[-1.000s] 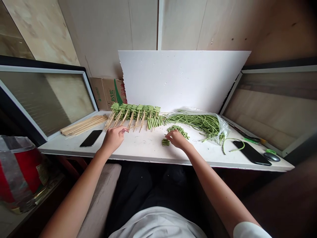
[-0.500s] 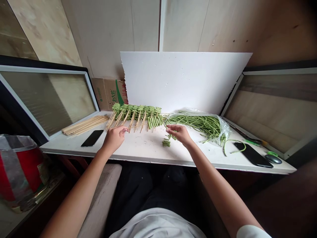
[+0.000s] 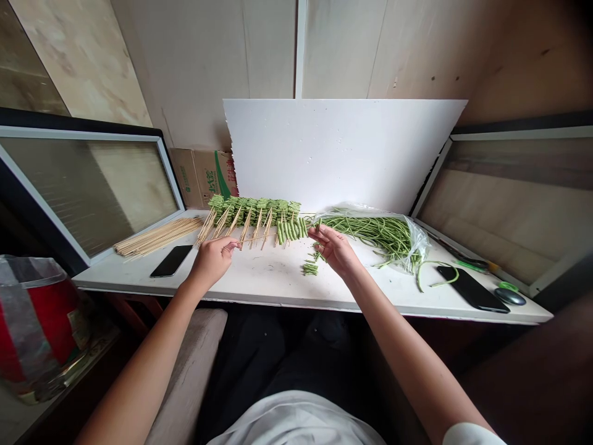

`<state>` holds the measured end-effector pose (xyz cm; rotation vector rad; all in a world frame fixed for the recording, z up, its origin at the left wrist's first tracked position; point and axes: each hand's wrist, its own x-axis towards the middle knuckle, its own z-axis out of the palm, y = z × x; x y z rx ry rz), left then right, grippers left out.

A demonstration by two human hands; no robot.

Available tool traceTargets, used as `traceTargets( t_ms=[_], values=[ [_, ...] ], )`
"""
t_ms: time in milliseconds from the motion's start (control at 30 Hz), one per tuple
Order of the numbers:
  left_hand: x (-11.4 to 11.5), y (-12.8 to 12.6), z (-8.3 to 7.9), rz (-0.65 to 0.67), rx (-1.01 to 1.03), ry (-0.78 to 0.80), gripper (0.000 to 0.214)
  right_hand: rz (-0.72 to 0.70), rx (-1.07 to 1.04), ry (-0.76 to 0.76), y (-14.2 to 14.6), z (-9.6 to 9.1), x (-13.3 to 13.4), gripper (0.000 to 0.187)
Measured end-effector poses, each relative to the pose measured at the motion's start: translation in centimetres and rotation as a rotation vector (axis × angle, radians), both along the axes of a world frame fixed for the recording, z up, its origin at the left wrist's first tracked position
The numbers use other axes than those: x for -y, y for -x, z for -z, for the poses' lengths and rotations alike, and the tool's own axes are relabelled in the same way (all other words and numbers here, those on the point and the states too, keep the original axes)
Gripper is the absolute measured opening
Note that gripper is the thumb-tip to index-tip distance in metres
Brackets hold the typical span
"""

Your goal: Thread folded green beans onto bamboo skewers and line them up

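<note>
My left hand (image 3: 214, 258) pinches a thin bamboo skewer (image 3: 259, 236) that points right, in front of a row of skewered green bean pieces (image 3: 252, 212). My right hand (image 3: 334, 249) is raised near the skewer's far end, with a small piece of green bean (image 3: 317, 224) at its fingertips. Just below that hand lies a small heap of cut bean pieces (image 3: 310, 267). A clear plastic bag of long green beans (image 3: 375, 233) lies to its right.
A bundle of bamboo skewers (image 3: 157, 238) and a black phone (image 3: 171, 261) lie on the white table (image 3: 273, 287) at left. A second phone (image 3: 472, 288), a computer mouse (image 3: 508, 296) and green-handled scissors (image 3: 472, 264) lie at right. A white foam board (image 3: 343, 148) stands behind.
My right hand has risen and moved up from the cut bean pieces toward the skewer's far end. My left hand has barely moved.
</note>
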<state>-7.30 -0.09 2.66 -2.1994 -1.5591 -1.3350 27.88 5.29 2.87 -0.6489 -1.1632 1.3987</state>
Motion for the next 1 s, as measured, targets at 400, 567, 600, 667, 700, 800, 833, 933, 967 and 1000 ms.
traceTargets(
  t_ms=[400,567,600,667,700,800,833,933,967,1000],
  values=[
    [0.25,-0.35,-0.07,0.015,-0.018,0.021,0.031,0.029,-0.01,-0.008,0.59,-0.06,0.42,0.035],
    [0.19,-0.21,0.02,0.019,-0.034,0.015,0.03,0.042,-0.003,-0.003,0.63,-0.16,0.48,0.035],
    [0.2,-0.22,0.01,0.018,-0.034,0.017,0.031,0.046,0.004,-0.003,0.65,-0.16,0.48,0.035],
    [0.18,-0.25,-0.01,0.015,-0.027,0.022,0.031,0.051,0.009,-0.001,0.68,-0.17,0.5,0.034],
    [0.16,-0.26,0.0,0.016,-0.022,0.024,0.03,0.05,0.004,0.002,0.7,-0.17,0.51,0.033],
    [0.02,-0.23,0.15,0.021,0.002,0.036,0.03,0.032,-0.018,0.01,0.77,-0.17,0.57,0.033],
    [-0.04,-0.21,0.23,0.022,0.01,0.043,0.031,0.026,-0.022,0.009,0.79,-0.18,0.61,0.033],
    [-0.19,-0.12,0.45,0.026,0.019,0.056,0.03,0.021,-0.02,-0.001,0.89,-0.24,0.77,0.034],
    [-0.21,-0.1,0.5,0.026,0.019,0.056,0.03,0.024,-0.017,-0.004,0.92,-0.27,0.82,0.034],
    [-0.22,-0.09,0.52,0.025,0.019,0.055,0.03,0.029,-0.015,-0.006,0.95,-0.3,0.87,0.034]
  ],
)
